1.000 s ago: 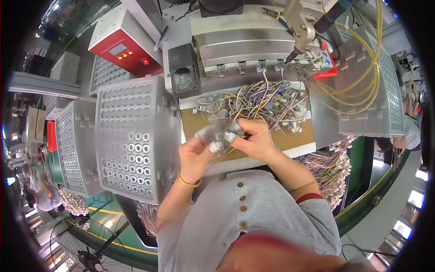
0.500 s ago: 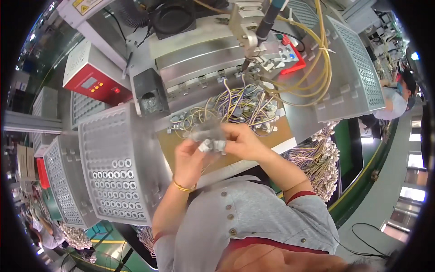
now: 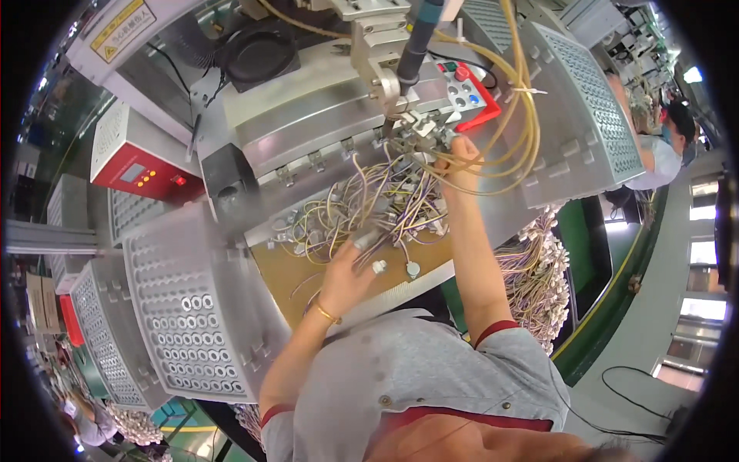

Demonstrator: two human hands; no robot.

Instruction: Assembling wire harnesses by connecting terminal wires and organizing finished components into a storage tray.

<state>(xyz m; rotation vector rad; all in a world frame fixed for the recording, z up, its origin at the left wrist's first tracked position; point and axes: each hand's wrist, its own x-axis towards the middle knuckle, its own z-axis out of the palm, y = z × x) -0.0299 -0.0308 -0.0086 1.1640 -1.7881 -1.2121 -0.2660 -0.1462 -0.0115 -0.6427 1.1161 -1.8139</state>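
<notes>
My left hand (image 3: 345, 281), a yellow bangle on its wrist, is low over the brown work board (image 3: 277, 269). Its fingers are curled at the near edge of a tangled heap of wire leads (image 3: 362, 200), with a white connector (image 3: 379, 266) at the thumb. A grey covering shows on one fingertip. Farther off, my right hand (image 3: 462, 158) reaches up to the metal fixture (image 3: 419, 123) under the machine's dark cylinder. Its fingers are closed there, and what they grip is hidden. A round grey end piece (image 3: 412, 269) on a lead lies between my arms.
Yellowish hoses (image 3: 527, 115) loop around my right hand. Behind it sits a red-edged button box (image 3: 473, 96). Trays of round parts (image 3: 188, 323) stand at left, and another perforated tray (image 3: 600, 100) at right. More leads (image 3: 539, 285) hang beside my right arm.
My hands were together over the board, handling small grey-white pieces. They have parted: the right moved up and away to the fixture, while the left stayed low by the leads.
</notes>
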